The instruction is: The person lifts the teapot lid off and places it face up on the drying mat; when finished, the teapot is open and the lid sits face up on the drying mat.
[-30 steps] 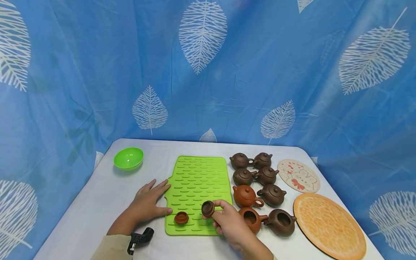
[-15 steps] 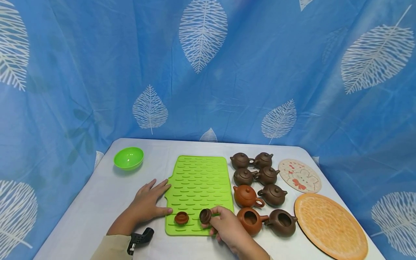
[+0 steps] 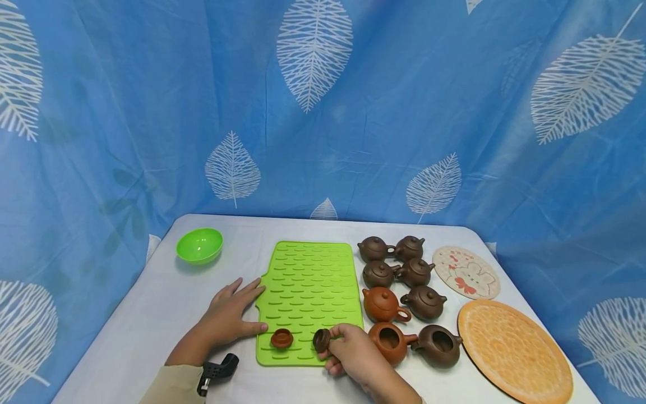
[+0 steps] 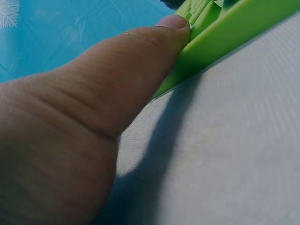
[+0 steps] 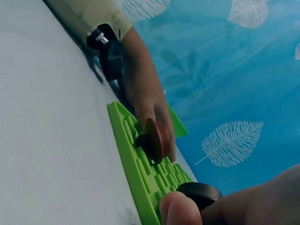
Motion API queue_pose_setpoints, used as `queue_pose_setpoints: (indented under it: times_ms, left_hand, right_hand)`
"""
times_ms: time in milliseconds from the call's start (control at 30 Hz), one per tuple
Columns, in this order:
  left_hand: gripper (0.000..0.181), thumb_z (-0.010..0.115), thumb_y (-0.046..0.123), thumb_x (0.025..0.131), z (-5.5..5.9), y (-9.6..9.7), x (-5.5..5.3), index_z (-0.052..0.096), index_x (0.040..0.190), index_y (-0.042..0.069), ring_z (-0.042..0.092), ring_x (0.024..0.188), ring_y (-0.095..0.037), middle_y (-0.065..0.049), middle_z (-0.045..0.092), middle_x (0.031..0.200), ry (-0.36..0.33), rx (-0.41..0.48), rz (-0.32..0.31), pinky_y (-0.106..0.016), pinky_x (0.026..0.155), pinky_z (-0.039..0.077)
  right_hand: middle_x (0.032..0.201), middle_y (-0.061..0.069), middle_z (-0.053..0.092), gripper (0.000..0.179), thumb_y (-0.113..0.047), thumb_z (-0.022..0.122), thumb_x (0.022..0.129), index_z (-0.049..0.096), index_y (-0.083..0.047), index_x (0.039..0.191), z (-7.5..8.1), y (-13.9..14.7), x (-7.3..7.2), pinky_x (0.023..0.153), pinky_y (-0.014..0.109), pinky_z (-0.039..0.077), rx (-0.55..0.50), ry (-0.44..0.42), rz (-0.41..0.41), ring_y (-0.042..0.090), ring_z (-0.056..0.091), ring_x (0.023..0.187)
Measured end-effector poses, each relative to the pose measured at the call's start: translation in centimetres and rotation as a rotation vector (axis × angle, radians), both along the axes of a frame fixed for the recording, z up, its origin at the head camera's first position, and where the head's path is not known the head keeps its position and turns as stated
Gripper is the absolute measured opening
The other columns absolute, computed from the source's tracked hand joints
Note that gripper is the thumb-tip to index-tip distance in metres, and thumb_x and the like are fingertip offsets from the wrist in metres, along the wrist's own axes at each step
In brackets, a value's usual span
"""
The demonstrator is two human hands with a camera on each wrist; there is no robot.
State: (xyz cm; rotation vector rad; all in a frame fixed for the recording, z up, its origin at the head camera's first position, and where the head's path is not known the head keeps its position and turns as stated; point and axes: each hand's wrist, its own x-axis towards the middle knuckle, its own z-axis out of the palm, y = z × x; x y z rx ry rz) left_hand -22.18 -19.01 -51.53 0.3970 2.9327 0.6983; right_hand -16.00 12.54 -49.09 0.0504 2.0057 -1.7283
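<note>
My left hand (image 3: 229, 314) rests with spread fingers at the left edge of a green ridged mat (image 3: 313, 280), its thumb (image 4: 154, 42) on the rim. My right hand (image 3: 355, 353) pinches a dark brown teapot lid (image 3: 321, 340) between thumb and fingers, close over the mat's front right part. The lid is tilted, its hollow underside towards the head camera. Left of it, a reddish-brown lid (image 3: 282, 338) lies upside down on the mat. Beyond my right hand stand a lidless reddish teapot (image 3: 398, 354) and a lidless dark teapot (image 3: 437, 360).
Several lidded teapots stand in two columns right of the mat, among them an orange-brown one (image 3: 379, 306) and a dark one (image 3: 424, 303). Farther right lie a round rabbit-print mat (image 3: 466, 272) and a round orange board (image 3: 515, 348). A green bowl (image 3: 199, 247) stands back left.
My right hand has moved down towards the front of the mat with the dark lid, and the lid has turned more on edge. My left hand has stayed still.
</note>
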Motion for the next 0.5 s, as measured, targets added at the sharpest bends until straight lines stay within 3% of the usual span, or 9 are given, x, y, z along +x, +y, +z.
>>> queue_pose_setpoints:
  times_ms: [500]
  left_hand:
    - [0.106,0.075,0.079,0.076,-0.09,0.09,0.05,0.047,0.159,0.02,0.018,0.159,-0.047,-0.002,0.034,0.171,-0.005,0.001,0.007,-0.074,0.123,0.016]
  right_hand:
    - [0.085,0.011,0.073,0.014,-0.002,0.054,0.101,0.063,0.004,0.111,0.41,0.43,0.01,0.058,0.026,0.061,0.103,0.053,0.035,0.012,0.067,0.064]
